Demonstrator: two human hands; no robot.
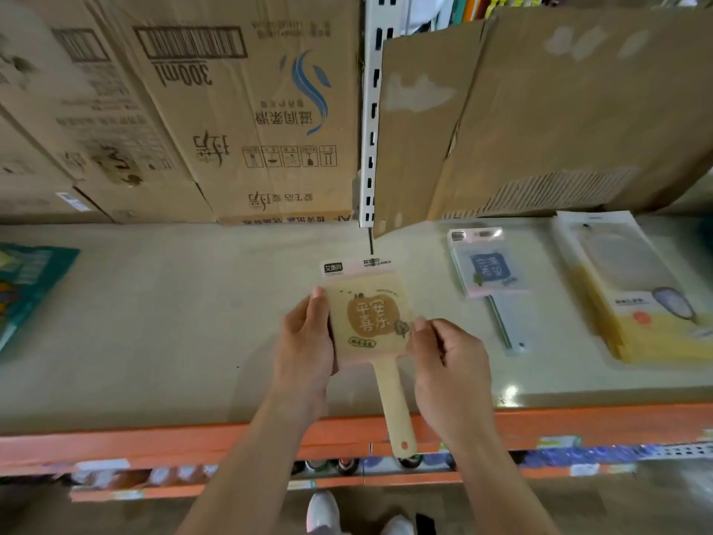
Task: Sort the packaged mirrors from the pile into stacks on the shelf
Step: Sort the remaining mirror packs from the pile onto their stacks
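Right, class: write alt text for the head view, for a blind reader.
A left hand and a right hand hold a yellow packaged mirror by its sides over a pale shelf. A blue packaged mirror lies further right; cardboard boxes stand behind.

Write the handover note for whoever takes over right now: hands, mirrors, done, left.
Hands: left hand grips the tan mirror by its left edge, and right hand pinches its right edge, over the shelf.
On the shelf: blue mirror to the right, stack of yellow packs farther right.
Done: those two are placed.
Left: set the tan mirror down, probably as a new stack. The pile is out of view.
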